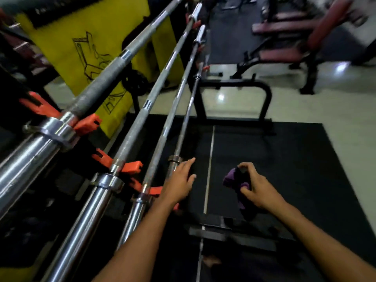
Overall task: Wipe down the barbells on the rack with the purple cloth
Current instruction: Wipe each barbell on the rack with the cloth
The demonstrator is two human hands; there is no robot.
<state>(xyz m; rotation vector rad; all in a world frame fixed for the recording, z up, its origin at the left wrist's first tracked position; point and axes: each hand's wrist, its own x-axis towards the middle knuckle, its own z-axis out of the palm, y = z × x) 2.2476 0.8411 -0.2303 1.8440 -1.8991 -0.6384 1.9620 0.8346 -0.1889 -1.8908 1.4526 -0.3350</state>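
Head view: the purple cloth (237, 184) is clutched in the right hand (257, 190), while the left hand (179, 182) is held flat, fingers released, beside the lowest barbell (183, 127).

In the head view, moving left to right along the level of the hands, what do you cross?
Thickest barbell sleeve → second barbell → third barbell → left hand → pale floor line → purple cloth → right hand.

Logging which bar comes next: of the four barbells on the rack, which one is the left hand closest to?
The thinnest, lowest barbell. The left hand hovers open by its collar; the three thicker bars lie further left.
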